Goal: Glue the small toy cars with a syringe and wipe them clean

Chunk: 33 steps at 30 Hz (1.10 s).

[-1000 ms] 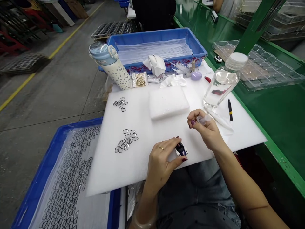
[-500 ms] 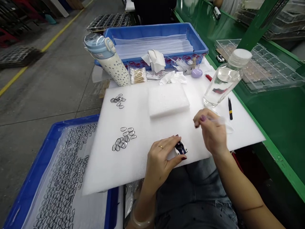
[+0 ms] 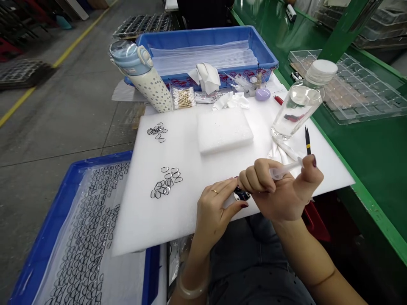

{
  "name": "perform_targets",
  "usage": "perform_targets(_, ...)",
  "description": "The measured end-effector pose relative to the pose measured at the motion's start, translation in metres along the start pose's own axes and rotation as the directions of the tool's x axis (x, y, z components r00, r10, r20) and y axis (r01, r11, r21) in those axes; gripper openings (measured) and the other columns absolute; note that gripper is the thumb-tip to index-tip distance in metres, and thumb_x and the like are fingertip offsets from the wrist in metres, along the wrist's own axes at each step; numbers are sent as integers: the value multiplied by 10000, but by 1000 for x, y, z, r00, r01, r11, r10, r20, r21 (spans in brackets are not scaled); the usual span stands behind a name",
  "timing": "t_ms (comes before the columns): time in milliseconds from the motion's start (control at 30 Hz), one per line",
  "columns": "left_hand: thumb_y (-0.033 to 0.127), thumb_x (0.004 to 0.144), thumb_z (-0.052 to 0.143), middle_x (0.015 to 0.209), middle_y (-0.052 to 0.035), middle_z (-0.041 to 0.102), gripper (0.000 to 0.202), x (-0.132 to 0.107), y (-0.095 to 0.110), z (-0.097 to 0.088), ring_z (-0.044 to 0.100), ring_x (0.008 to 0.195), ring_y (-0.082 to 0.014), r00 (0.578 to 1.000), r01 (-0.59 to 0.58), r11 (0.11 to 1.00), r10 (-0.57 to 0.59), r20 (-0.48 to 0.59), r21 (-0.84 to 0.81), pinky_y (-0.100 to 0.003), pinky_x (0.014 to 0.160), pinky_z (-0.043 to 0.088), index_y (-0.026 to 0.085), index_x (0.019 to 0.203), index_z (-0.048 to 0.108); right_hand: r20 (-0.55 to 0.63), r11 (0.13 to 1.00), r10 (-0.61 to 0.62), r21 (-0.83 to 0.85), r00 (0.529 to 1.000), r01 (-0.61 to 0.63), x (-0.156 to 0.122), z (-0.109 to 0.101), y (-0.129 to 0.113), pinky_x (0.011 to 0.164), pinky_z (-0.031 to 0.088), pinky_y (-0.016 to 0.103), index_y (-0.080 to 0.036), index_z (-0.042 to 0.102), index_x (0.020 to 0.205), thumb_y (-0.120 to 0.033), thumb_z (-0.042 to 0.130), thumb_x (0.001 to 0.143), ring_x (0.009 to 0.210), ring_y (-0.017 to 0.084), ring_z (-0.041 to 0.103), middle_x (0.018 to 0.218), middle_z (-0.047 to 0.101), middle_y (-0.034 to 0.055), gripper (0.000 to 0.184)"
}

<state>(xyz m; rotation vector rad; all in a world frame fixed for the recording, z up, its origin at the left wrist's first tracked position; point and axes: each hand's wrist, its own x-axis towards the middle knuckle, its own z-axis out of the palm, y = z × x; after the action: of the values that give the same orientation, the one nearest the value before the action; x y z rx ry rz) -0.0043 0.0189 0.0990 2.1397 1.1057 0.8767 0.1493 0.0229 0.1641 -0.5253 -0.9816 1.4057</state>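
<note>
We note the toy car [image 3: 241, 194] on the white foam sheet [image 3: 143, 224], just below and right of the middle of the frame, partly hidden by fingers. Our left hand [image 3: 214, 207] is drawn in narrow around it, fingertips at the far side and thumb at the near side, presumably to stop so light a thing from sliding. Our right hand [image 3: 280, 192] is curled round a syringe [image 3: 284, 169], thumb raised at its outer end, a grip that seems suited to pressing; its knuckles meet the left fingertips over the car, probably for steadiness. The tip is hidden, and we cannot tell whether the syringe holds anything. The foam likely guards the paint. Loose black rings [image 3: 167, 182] lie left of centre, apparently spread for easy picking. Containers: the blue tray [image 3: 197, 38] at top centre holds white sheets [image 3: 206, 55]; the blue bin [image 3: 152, 271] at lower left holds many more rings on clear film; the bottle [image 3: 295, 112] at right, leaning in view, contains clear liquid; a clear pack holds cotton swabs [image 3: 183, 99]. Contents of the spotted flask [image 3: 152, 87], upper left of centre: cannot tell.
</note>
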Motion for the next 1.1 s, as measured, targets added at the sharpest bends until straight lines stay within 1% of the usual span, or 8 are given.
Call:
perform_targets(100, 585, 965, 464, 1122, -93, 749, 447, 1, 1, 0, 679, 1079, -284, 1000, 10, 1000, -10, 4, -25, -441, 918, 497, 216, 1059, 698, -21, 1000, -9, 6, 1000, 9, 1, 2, 6, 459, 206, 291, -227, 297, 523, -808, 262, 868, 431, 109, 172, 444, 172, -48, 676)
perform_targets(333, 600, 959, 462, 1089, -85, 755, 443, 2, 1, -1, 684, 1058, -281, 1000, 11, 1000, -10, 9, -19, -445, 915, 501, 234, 1041, 698, -77, 1000, -13, -23, 997, 11, 0, 5, 9, 451, 200, 293, -236, 292, 500, -833, 286, 833, 431, 115, 185, 440, 177, -42, 684)
perform_targets(533, 591, 960, 467, 1092, -84, 754, 429, 1, 0, 0, 680, 1068, -282, 1000, 10, 1000, -10, 14, -21, -446, 911, 499, 235, 1023, 698, -58, 998, -32, -56, 998, 29, 0, 4, 10, 459, 218, 299, -240, 309, 509, -808, 279, 848, 433, 127, 202, 443, 184, -36, 662)
perform_targets(733, 583, 960, 478, 1114, -79, 752, 414, 1, 0, -1, 678, 1083, -282, 1000, 8, 1000, -8, 13, -16, -449, 916, 503, 246, 1045, 702, -100, 997, -31, -77, 995, 24, -2, 5, 9, 471, 214, 297, -232, 295, 502, -837, 291, 836, 440, 126, 209, 445, 184, -34, 691)
perform_targets(867, 570, 962, 487, 1114, -79, 753, 402, 1, 0, -1, 681, 1082, -282, 1000, 4, 1000, -4, 14, -15, -456, 912, 509, 245, 1046, 707, -116, 994, -44, -106, 992, 32, -3, 7, 8, 478, 216, 299, -227, 295, 509, -822, 296, 849, 446, 124, 211, 448, 195, -31, 685)
perform_targets(1000, 559, 960, 501, 1111, -76, 755, 390, 0, 0, 0, 686, 1073, -282, 1000, 2, 1000, -2, -1, -11, -468, 919, 518, 254, 1091, 706, -149, 992, -75, -115, 986, 58, -6, 7, 8, 478, 221, 299, -224, 300, 511, -808, 299, 858, 446, 123, 213, 458, 203, -28, 679)
perform_targets(1100, 559, 957, 508, 1106, -71, 758, 387, 0, 0, 0, 690, 1067, -281, 1000, 1, 1000, -1, -9, -8, -469, 929, 524, 266, 1109, 710, -162, 990, -76, -132, 984, 54, -6, 8, 7, 477, 226, 300, -223, 302, 508, -818, 288, 855, 446, 123, 217, 458, 209, -26, 689)
